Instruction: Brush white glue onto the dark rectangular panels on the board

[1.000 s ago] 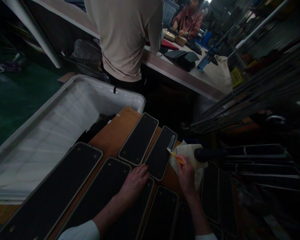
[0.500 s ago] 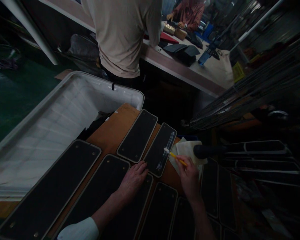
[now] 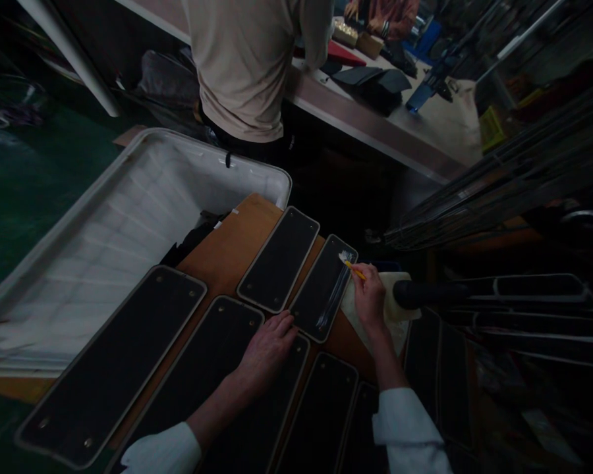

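Observation:
My right hand (image 3: 370, 299) is closed around a small yellow-handled brush (image 3: 354, 269). Its pale bristles touch the far end of a black rectangular panel (image 3: 317, 283) with a light border. Wet-looking whitish streaks run along that panel's right side. My left hand (image 3: 271, 342) lies flat with its fingertips at the panel's near left corner, holding nothing that I can see. Another black panel (image 3: 279, 260) with metal studs or eyelets at its corners lies just to the left. Larger panels (image 3: 113, 362) of the same kind lie nearer me on a brown board (image 3: 237, 240).
At left stands a large white bin (image 3: 103, 210) with dark material inside. A pale container (image 3: 400, 296) with a dark cylindrical thing across it is right of my hand. Beyond, a person in a beige shirt (image 3: 247, 72) stands at a workbench (image 3: 375, 135); another person works across it.
My right hand has moved the brush away from me along the panel to its far end, and the whitish streaks now reach there. My left hand stays at the panel's near corner.

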`<state>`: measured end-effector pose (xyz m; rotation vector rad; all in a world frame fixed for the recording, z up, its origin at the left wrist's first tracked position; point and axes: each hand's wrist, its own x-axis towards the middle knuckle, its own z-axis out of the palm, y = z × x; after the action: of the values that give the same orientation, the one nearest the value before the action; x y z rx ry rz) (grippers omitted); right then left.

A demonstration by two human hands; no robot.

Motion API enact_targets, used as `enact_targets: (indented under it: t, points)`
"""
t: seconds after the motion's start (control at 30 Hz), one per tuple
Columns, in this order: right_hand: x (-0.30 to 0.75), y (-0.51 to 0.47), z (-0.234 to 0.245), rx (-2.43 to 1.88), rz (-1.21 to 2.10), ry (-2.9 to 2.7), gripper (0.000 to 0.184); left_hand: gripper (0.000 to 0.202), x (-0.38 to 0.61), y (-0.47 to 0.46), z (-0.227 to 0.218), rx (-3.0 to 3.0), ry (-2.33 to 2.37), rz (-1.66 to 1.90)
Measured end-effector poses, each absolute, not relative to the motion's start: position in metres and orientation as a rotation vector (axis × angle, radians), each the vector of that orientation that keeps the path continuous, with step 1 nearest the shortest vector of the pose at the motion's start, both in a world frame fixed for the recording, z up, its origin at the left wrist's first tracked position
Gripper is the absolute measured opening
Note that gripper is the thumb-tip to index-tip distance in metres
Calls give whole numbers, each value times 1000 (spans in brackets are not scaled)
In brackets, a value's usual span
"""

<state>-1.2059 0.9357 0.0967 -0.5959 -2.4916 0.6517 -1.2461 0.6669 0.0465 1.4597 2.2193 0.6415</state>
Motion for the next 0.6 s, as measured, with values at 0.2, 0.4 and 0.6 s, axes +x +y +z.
enact_targets:
  t: [0.2,0.4,0.6]
  points:
    - [-1138,850,116,-608,816,-2632,19,32,-1247,669,48,1486,2235,665]
    - [-1091,795,137,-610,928,-2714,18,30,-1245,668,46,1501,2262,657]
    - [-1146,857,140,-599,800,-2571,17,34,-1244,665,53,1511,2281,641]
